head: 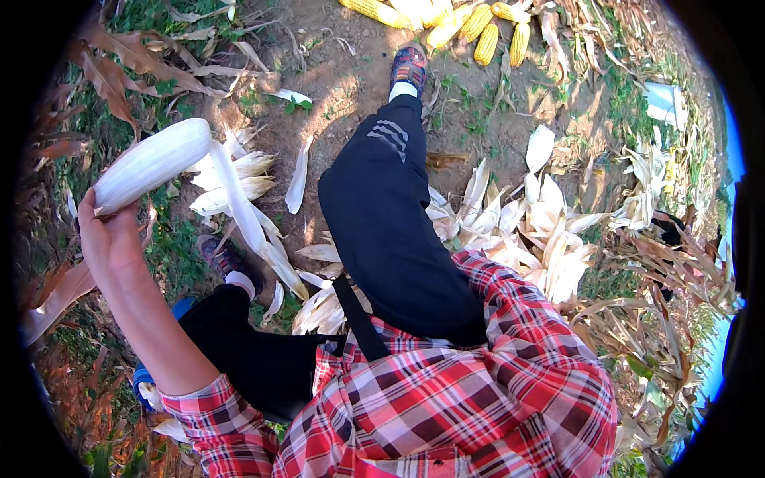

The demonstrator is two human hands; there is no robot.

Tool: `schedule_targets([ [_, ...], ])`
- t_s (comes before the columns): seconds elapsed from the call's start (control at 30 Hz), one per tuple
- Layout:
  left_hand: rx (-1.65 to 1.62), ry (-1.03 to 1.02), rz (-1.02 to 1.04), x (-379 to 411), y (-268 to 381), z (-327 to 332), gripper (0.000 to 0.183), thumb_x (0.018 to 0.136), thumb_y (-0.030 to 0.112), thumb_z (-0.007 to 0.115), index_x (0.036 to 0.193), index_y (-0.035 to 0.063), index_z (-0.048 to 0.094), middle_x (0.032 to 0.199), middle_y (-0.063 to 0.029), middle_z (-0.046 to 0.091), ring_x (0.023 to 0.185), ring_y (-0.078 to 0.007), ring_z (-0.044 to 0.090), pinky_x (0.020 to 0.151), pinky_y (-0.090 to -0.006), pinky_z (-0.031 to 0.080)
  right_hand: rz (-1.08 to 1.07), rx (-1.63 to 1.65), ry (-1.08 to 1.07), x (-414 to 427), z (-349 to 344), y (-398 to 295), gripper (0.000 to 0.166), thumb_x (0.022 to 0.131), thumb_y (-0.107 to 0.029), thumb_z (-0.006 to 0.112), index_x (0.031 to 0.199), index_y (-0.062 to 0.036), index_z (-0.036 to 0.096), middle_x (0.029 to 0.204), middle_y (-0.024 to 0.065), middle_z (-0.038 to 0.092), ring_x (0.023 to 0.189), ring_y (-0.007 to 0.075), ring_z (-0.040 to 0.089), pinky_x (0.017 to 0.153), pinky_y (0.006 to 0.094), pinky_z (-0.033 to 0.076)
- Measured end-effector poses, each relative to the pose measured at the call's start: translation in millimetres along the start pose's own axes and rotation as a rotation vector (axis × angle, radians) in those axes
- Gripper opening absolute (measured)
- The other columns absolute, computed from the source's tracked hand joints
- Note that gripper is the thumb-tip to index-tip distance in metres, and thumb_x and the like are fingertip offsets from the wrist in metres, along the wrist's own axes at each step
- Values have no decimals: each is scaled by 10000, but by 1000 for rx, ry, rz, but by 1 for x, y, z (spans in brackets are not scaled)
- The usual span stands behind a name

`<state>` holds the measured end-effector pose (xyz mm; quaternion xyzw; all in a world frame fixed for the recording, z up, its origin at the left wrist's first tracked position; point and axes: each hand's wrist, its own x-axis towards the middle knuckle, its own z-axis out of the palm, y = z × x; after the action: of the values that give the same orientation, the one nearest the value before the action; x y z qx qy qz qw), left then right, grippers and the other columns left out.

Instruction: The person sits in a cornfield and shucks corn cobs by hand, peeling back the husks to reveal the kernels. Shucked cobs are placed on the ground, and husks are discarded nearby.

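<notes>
At the left, my left hand [113,230] grips one end of a corn ear wrapped in pale husk [152,164]. The ear slants up and to the right, and a long strip of husk [236,203] bends down from its far end. More ears in pale husk [239,179] lie on the ground just to the right of it. My right hand is out of view. A plaid sleeve or shirt edge [508,287] shows beside my bent leg [382,209].
Bare yellow corn cobs [487,45] lie in a heap beyond my shoe [409,66]. Loose husks [538,239] are piled right of my leg. Dry corn stalks [663,334] stand or lie at the right. A blue object [143,382] is partly hidden by my left arm.
</notes>
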<state>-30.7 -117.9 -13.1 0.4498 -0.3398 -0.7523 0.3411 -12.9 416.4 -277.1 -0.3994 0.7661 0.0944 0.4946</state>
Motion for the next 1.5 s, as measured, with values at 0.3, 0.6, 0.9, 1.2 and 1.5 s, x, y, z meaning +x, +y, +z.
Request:
schedule_targets([
  [0.3,-36,-24,-19,-12,-6,9,320,916,89,457,1174,-89,391,1230,-205,417,1162,-309,428,1010,-510,361,741,188,-64,-217,176,97,349,894,-295,472,1201,-168,577,1093,93,632,1094,309,561,915,646,276],
  [0.6,-154,-58,7,-23,-9,13,212,871,68,520,1026,-72,486,1022,-157,532,928,-249,549,809,-437,462,318,209,-139,-171,43,50,794,627,-446,767,1309,-192,450,1255,78,542,1177,290,494,965,534,346],
  [0.9,-237,-196,-16,-35,-4,7,196,888,85,515,1038,-30,466,998,-120,534,930,-225,540,856,-428,449,-13,633,1146,-143,-299,-72,479,813,-132,644,1246,-38,462,1123,135,582,1012,203,583,864,319,462],
  [1.2,-248,-182,-106,-52,0,4,139,927,140,493,1023,40,494,969,-73,537,923,-199,546,840,-423,472,-571,90,859,-52,-422,-247,902,637,-293,790,1348,-23,306,1250,191,490,1112,359,510,925,415,428],
  [1.5,-100,-340,-135,-61,21,6,299,985,260,383,1090,47,562,1011,-59,586,934,-179,554,852,-377,448,-834,1046,260,-27,-410,-223,826,754,-324,721,1366,45,306,1267,139,481,1147,199,471,985,310,360],
])
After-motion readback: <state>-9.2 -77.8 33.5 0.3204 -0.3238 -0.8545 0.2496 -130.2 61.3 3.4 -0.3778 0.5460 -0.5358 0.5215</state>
